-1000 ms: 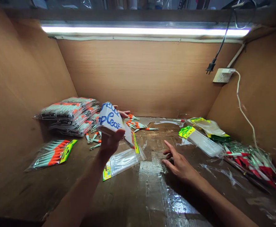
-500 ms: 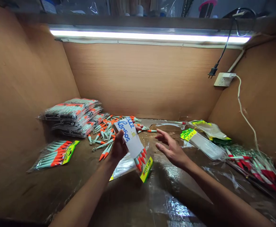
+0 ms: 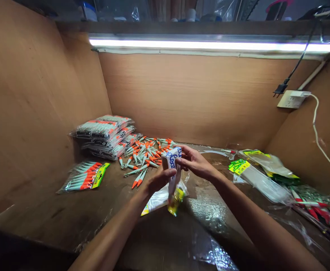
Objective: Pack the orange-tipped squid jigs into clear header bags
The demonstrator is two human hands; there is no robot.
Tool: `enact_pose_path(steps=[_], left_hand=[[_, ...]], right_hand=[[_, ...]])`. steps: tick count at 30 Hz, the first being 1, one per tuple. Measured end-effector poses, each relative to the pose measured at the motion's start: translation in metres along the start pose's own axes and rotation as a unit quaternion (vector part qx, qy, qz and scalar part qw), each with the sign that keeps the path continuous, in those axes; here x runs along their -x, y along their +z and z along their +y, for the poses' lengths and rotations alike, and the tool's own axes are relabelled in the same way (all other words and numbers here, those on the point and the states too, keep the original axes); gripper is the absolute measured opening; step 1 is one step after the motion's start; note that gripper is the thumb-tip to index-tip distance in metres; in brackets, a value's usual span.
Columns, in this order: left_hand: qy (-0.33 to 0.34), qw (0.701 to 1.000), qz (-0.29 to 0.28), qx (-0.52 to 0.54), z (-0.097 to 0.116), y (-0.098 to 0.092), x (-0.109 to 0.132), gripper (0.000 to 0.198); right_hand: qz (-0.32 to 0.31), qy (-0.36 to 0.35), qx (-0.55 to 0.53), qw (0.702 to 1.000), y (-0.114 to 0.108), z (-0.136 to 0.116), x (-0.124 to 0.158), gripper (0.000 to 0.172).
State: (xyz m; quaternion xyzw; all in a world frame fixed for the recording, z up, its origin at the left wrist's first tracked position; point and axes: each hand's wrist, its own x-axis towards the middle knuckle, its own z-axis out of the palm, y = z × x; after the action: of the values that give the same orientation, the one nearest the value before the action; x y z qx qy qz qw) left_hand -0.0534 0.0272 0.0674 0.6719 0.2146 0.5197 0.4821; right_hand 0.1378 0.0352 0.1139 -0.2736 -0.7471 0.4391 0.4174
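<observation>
Both hands are on a white card sleeve (image 3: 174,162) with blue handwriting, which stands turned almost edge-on. My left hand (image 3: 159,182) grips its lower left side, thumb across the front. From the right, my right hand (image 3: 195,162) holds the upper part between thumb and fingers. Out of the sleeve's lower end hangs a bag's yellow header (image 3: 176,202), smeared by motion; the lures inside cannot be made out now. Beneath lies a clear empty bag (image 3: 157,199) on the table. Loose orange-and-pale-green squid lures (image 3: 143,154) lie in a heap behind my left hand.
Packed lure bags (image 3: 105,131) are stacked at the back left, with one filled bag (image 3: 82,177) in front. On the right are empty clear bags (image 3: 263,184) and red-and-white lures (image 3: 317,212). A black plug (image 3: 280,89) hangs near the wall socket (image 3: 291,99).
My right hand has come in from the right and taken hold of the sleeve's upper part. The sleeve has turned from face-on to nearly edge-on. The view has swung left.
</observation>
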Motion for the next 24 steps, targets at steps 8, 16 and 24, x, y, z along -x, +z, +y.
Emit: enact_pose_path(steps=[8, 16, 24], left_hand=[[0.167, 0.956, 0.097, -0.219, 0.075, -0.037, -0.002, 0.072], [0.106, 0.96, 0.08, -0.246, 0.06, -0.004, -0.025, 0.062], [-0.005, 0.989, 0.09, -0.116, 0.027, 0.039, -0.021, 0.068]], right_hand=[[0.289, -0.076, 0.082, 0.951, -0.065, -0.02, 0.034, 0.065], [0.223, -0.099, 0.111, 0.964, -0.041, -0.042, 0.038, 0.063], [0.046, -0.062, 0.123, 0.989, 0.008, -0.042, 0.044, 0.082]])
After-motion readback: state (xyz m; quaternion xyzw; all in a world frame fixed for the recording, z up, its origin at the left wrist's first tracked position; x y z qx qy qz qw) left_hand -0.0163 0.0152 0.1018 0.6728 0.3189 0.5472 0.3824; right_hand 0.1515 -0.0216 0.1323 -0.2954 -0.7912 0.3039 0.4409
